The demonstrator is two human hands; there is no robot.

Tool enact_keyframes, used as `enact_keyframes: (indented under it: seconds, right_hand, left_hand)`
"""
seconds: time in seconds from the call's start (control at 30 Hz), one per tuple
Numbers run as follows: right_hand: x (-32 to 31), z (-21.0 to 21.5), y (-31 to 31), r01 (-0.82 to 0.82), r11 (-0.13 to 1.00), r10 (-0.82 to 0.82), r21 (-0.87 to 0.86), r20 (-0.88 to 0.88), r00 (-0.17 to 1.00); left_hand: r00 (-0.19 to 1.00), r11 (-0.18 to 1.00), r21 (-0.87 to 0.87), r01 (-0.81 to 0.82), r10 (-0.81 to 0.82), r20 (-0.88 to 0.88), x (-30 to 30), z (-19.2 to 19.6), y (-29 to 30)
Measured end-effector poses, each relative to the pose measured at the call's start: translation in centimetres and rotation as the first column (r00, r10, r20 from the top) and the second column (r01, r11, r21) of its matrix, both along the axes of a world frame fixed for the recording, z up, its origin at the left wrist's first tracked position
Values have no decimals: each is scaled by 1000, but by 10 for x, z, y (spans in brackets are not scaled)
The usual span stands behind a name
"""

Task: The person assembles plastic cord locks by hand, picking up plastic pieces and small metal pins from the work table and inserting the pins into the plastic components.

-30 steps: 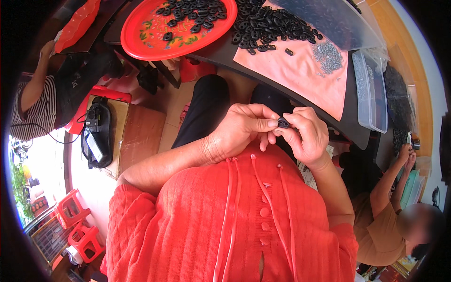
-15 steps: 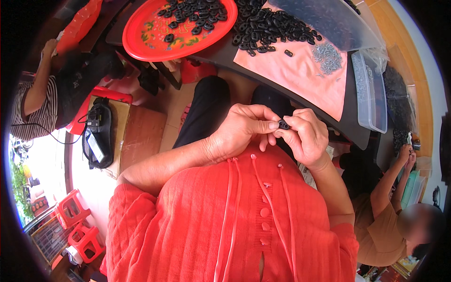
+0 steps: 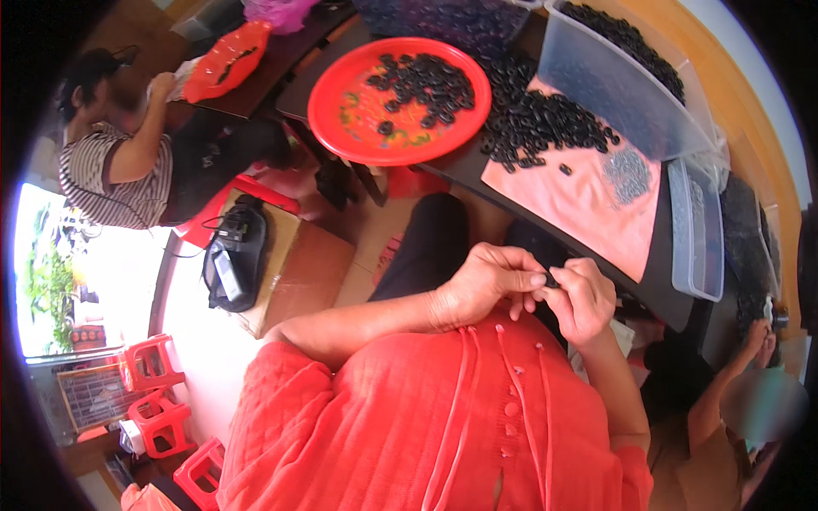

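A small black part (image 3: 551,278) sits pinched between the fingertips of both hands, held close above the person's lap and against the front of the orange buttoned shirt (image 3: 443,417). Its exact shape cannot be told; only a dark sliver shows between the fingers.

The left hand (image 3: 490,288) is curled narrow, thumb and forefinger closed on the part from its own side. The right hand (image 3: 584,298) meets it fingertip to fingertip, likewise curled and gripping the same piece. The two hands touch at the fingertips.

Just beyond the hands, past the knees in dark trousers, runs the edge of the desk (image 3: 656,285). A pink mat (image 3: 588,200) lies on it directly ahead of the right hand, carrying a pile of black rings (image 3: 541,128) at its far end and a small heap of grey metal bits (image 3: 628,175) to the right of these. Ahead of the left hand stands a round red tray (image 3: 341,128) with more black rings scattered in it. Further to the right of the right hand stands a clear plastic tub (image 3: 694,230), and a larger clear bin (image 3: 622,85) of black pieces stands beyond the mat.

Well off to the left of the left hand, another person in a striped top (image 3: 98,179) sits at a second desk with a red tray. Red plastic stools (image 3: 153,392) stand on the floor near the lower left.
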State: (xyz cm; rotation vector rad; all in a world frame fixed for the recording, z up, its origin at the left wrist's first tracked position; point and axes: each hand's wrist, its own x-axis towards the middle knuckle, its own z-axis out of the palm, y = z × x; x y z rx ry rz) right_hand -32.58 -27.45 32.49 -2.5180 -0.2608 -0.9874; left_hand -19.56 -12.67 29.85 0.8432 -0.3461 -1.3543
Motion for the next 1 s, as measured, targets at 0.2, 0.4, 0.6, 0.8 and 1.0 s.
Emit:
enact_keyframes:
  seconds: [0.2, 0.4, 0.6, 0.8, 1.0]
  right_hand:
    - [7, -3, 1, -45, 986, 53, 163, -39, 998]
    - [-5, -4, -3, 24, 958, 9, 286, -114, 993]
    - [-15, -22, -9, 28, 954, 8, 299, -118, 993]
    - [-17, -21, -8, 59, 944, -32, 324, -88, 996]
    - [-5, -12, -5, 61, 954, -45, 293, -59, 997]
  left_hand:
    - [994, 999, 21, -28, 26, 102, 8, 20, -1]
    - [656, 881, -36, -471, 378, 654, 56, 80, 24]
    - [257, 759, -174, -628, 413, 873, 163, 122, 34]
    - [-473, 869, -345, -354, 151, 868, 171, 93, 20]
    - [-548, 911, -408, 58, 371, 750, 108, 86, -64]
